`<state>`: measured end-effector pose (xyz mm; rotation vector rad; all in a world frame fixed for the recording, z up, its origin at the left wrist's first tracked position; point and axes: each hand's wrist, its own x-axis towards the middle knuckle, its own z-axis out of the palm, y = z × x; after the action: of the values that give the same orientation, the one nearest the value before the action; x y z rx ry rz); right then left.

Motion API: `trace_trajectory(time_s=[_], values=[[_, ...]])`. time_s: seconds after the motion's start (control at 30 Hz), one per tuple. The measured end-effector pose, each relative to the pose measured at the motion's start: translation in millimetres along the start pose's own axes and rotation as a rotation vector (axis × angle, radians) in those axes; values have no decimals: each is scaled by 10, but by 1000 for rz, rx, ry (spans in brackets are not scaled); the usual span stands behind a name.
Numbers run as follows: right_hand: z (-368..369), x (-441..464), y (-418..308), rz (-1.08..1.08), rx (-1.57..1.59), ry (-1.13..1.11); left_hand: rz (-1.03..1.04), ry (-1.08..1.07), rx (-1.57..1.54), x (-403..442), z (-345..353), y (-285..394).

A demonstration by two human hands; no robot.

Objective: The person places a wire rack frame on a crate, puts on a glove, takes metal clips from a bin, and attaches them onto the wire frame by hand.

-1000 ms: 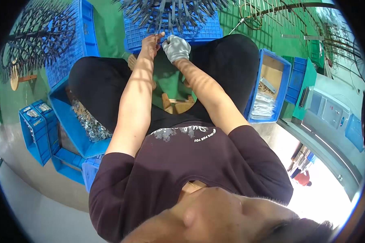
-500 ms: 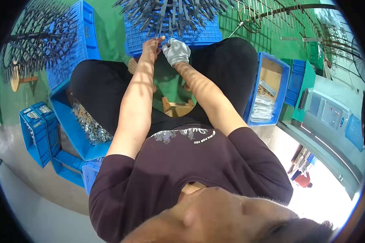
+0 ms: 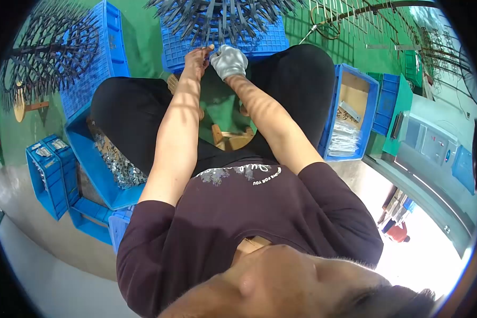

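Bare left hand (image 3: 198, 58) and white-gloved right hand (image 3: 229, 62) sit close by the blue plastic crate (image 3: 174, 45)'s near edge; dark metal strips (image 3: 222, 22) hang thickly. Grip, remainder: I can't tell.

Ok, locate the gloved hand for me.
In the head view, the gloved right hand is at top centre, just right of the bare left hand, by the blue crate's near edge, below the dark strips.
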<state>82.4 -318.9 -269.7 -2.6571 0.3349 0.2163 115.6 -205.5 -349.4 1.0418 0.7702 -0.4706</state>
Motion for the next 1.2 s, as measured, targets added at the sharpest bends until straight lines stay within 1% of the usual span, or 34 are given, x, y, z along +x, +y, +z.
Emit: trace_trajectory(time_s=[0.17,0.27,0.37,0.43,0.47,0.5,0.57,0.6,0.63,0.67,0.73,0.77,0.87,0.9,1.0,1.03,1.13,1.2], values=[[-24,3,-12,15,-15,-6,-31,12,-21,41,-9,-1],[-24,3,-5,15,-6,-6,-11,6,4,55,-24,-32],[-36,-8,15,-19,-6,-25,-16,-73,-21,-20,-134,-66],[-86,-85,43,-47,4,-20,-80,-62,-83,-154,-224,-151],[-135,-135,52,-70,49,20,-111,-53,-116,-231,-271,-192],[-202,-170,71,-85,65,-7,-135,-27,-186,-302,-267,-257],[-389,-201,88,-95,94,-71,-217,-132,-220,-314,-386,-397],[-406,-180,169,-185,80,-71,-255,-193,-237,-296,-399,-444],[-512,-171,195,-220,65,-149,-348,-186,-277,-417,-317,-396],[-632,-158,212,-254,50,-226,-334,-230,-265,-550,-237,-358],[-799,-148,300,-355,75,-295,-302,-320,-236,-790,-88,-271],[-871,-154,327,-404,88,-328,-283,-341,-165,-851,-37,-229],[-1063,-338,387,-489,126,-365,-235,-224,-34,-957,237,-204],[-1002,-368,442,-502,196,-344,-214,-167,-10,-1086,368,-170],[-869,-390,555,-570,121,-190,-241,-213,-42,-1002,446,-274],[-923,-400,559,-553,124,-218,-252,-175,-37,-1049,505,-278],[-1112,-366,597,-484,134,-281,-200,-271,16,-1045,488,-329],[-1190,-287,638,-420,147,-302,-208,-362,-31,-931,449,-353]])
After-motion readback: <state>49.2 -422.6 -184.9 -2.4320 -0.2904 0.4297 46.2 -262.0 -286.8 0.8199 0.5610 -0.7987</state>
